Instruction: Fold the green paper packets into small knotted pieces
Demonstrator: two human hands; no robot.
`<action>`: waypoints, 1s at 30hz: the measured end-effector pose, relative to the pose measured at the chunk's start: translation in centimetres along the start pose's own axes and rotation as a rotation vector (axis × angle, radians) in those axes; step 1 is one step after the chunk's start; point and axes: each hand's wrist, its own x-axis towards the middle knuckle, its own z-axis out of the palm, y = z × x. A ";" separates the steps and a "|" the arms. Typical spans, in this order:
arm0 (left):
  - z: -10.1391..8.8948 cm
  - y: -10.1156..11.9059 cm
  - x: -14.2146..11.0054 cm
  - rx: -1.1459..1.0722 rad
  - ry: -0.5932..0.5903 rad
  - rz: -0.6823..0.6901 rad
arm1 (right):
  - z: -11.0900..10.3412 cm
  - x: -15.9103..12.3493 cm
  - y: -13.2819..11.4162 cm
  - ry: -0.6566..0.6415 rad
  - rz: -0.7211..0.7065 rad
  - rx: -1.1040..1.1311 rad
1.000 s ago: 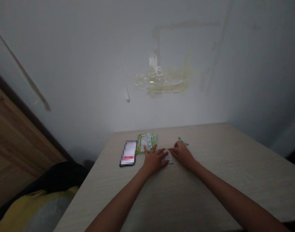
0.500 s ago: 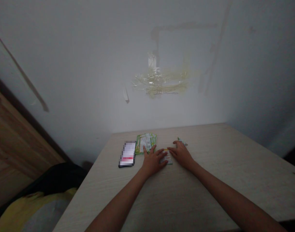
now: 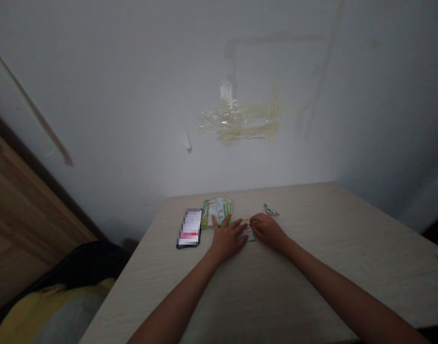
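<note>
A small flat packet (image 3: 248, 234), pale with a yellow strip at its far edge, lies on the table between my two hands. My left hand (image 3: 226, 239) rests over its left side, palm down and fingers spread, with two fingertips at the near edge of a pile of green-and-white packets (image 3: 215, 212). At the packet's upper right edge, my right hand (image 3: 269, 230) has its fingers curled in and pressed together on it. My fingers cover part of the packet. Beyond my right hand lies a crumpled green-and-white scrap (image 3: 271, 210).
A phone (image 3: 189, 228) with a blurred screen lies left of the pile. The wooden table (image 3: 312, 286) meets a wall (image 3: 133, 95) with peeling clear tape (image 3: 236, 122). Yellow and grey cloth (image 3: 61, 310) is at the lower left, beside a wooden panel (image 3: 14, 205).
My right hand's fingers have curled in; before, they were stretched out, one near the scrap. The scrap now shows fully. My left hand has barely moved.
</note>
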 end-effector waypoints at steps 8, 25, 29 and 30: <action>-0.1 0.1 0.0 -0.021 0.008 -0.019 | -0.3 -0.5 0.0 -0.015 -0.037 0.069; -0.2 0.2 0.0 -0.023 -0.010 -0.035 | -2.5 -1.8 -1.1 -0.104 -0.082 0.189; -0.1 0.1 0.0 -0.021 -0.008 -0.032 | -3.0 -2.0 -1.5 -0.119 -0.111 0.229; -0.1 0.1 0.0 -0.023 -0.008 -0.034 | -3.1 -2.1 -1.7 -0.125 -0.117 0.239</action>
